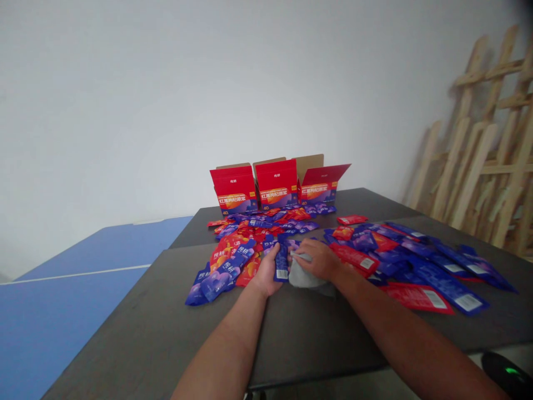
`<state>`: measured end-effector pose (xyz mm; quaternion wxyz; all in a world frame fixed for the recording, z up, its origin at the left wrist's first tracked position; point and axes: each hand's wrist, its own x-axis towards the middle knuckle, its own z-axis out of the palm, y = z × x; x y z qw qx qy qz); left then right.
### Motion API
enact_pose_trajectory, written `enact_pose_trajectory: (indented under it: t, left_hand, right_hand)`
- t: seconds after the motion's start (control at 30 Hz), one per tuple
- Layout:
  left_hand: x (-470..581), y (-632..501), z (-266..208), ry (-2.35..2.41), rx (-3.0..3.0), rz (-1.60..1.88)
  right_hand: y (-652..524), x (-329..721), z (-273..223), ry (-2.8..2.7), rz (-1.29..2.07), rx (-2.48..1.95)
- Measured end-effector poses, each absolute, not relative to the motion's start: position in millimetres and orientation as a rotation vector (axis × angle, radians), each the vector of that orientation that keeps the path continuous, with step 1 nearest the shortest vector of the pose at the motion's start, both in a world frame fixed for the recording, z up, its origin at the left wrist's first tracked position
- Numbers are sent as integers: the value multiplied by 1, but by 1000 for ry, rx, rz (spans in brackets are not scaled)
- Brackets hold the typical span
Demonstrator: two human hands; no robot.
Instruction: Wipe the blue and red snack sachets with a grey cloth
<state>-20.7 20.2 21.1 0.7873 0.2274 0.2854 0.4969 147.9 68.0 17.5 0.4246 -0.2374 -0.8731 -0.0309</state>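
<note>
My left hand (268, 273) is closed around a blue pouch (281, 264), whose white barcode label faces me. Just to its right, my right hand (318, 258) pinches a grey cloth (306, 276) that hangs down toward the table beside the pouch. A blue pouch with purple fruit print (227, 272) lies left of my left hand, among red pouches (225, 250). On the right, a loose pile of blue pouches (443, 280) and red pouches (416, 296) spreads past my right forearm.
Three open red cartons, a left one (236, 191), a middle one (277, 183) and a right one (318, 191), stand at the back of the dark table (158, 328). A blue table (100, 272) adjoins at left. Wooden easels (491, 150) lean on the right wall.
</note>
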Motion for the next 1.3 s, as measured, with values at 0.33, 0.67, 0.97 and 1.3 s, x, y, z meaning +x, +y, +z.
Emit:
enact_pose_trajectory:
  t: [0.33, 0.67, 0.97, 1.3]
  left_hand:
    - [-13, 13, 23, 684, 494, 929]
    - [-7, 9, 19, 718, 793, 990]
    - [-12, 13, 20, 663, 630, 1012]
    - [-22, 20, 23, 554, 491, 922]
  right_hand:
    - [46, 116, 15, -2233, -134, -557]
    - [68, 127, 17, -1758, 72, -938]
    - [85, 146, 19, -1552, 333, -1245]
    - [41, 117, 15, -2296, -71, -337]
